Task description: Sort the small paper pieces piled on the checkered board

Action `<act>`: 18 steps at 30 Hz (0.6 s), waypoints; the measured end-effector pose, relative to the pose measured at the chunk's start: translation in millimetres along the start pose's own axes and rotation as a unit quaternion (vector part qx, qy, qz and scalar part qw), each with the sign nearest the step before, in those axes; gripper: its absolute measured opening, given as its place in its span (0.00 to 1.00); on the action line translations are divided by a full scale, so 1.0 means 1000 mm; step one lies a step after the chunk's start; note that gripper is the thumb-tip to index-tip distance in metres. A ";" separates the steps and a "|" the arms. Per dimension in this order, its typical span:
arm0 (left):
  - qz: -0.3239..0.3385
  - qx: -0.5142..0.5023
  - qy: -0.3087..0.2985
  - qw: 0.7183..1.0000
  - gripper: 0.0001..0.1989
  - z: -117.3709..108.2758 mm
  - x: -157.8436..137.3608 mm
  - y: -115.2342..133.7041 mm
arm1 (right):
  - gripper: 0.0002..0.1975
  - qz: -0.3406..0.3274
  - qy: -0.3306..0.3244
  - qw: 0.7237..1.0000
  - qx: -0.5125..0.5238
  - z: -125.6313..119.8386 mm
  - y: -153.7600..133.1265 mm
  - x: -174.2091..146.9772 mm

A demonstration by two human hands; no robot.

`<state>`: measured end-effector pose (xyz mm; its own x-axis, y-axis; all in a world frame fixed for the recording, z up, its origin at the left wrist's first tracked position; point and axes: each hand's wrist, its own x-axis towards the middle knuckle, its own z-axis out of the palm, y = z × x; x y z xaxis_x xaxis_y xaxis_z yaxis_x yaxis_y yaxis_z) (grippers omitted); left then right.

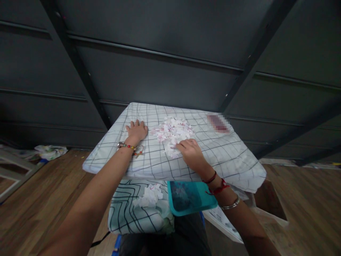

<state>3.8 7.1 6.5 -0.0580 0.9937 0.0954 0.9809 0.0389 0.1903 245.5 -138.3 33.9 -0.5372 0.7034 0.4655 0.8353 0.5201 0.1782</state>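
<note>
On the white checked cloth of the table [213,145] lies a heap of small white scraps [176,128] with pink and purple marks; they look like paper or thin film. My left hand [137,131] rests flat on the cloth to the left of the heap, fingers spread, holding nothing. At the heap's near edge my right hand [190,151] is closed, its fingertips down on a smaller clump of the scraps [172,147]. Exactly which pieces sit between the fingertips is hidden.
Below the table edge are a teal tray [174,209] and more white scraps [150,195] on a checked cloth [125,213]. A blurred-out dark red object [218,123] lies at the table's back right. An open box [270,201] stands on the floor; a dark panelled wall [160,74] rises behind.
</note>
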 end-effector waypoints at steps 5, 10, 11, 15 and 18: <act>-0.005 -0.004 -0.003 1.000 0.29 0.000 0.000 0.000 | 0.11 -0.016 -0.017 1.000 0.018 -0.012 -0.003 -0.012; -0.003 -0.009 0.003 1.000 0.29 0.001 0.000 0.000 | 0.11 -0.009 -0.037 0.999 0.004 -0.023 -0.002 -0.022; -0.002 -0.010 0.003 1.000 0.29 0.001 0.000 0.000 | 0.12 -0.004 -0.037 0.999 0.003 -0.024 -0.002 -0.024; 0.000 -0.006 0.006 1.000 0.29 0.000 -0.001 0.000 | 0.12 0.013 -0.044 0.999 0.006 -0.025 0.001 -0.028; -0.004 -0.001 0.002 1.000 0.29 0.000 -0.001 0.000 | 0.13 0.022 -0.046 0.999 0.009 -0.026 0.002 -0.030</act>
<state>4.1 5.8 6.5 -0.0665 0.9930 0.0977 0.9800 0.0466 0.1935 266.3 -170.7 42.7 -0.5096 0.7670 0.3899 0.8564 0.4957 0.1443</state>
